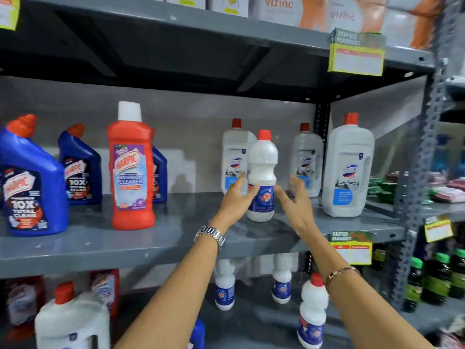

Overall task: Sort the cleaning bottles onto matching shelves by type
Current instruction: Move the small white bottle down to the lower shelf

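A small white bottle with a red cap and blue label (263, 170) stands upright on the grey middle shelf (161, 238). My left hand (235, 200) touches its left side with fingers spread. My right hand (297, 200) is open just right of it, fingertips near the label. Behind stand three large white red-capped jugs (348, 165), (235, 157), (307, 157). To the left are a red Harpic bathroom cleaner (132, 170) and blue Harpic bottles (32, 182), (80, 167). Several small white bottles like the first (313, 311), (224, 285) stand on the lower shelf.
The top shelf carries Vizinc boxes (314, 11). Yellow price tags (356, 54), (351, 248) hang from the shelf edges. A perforated upright post (425, 157) bounds the rack on the right, with dark green-capped bottles (437, 278) beyond. A white jug (73, 321) and red bottles sit lower left.
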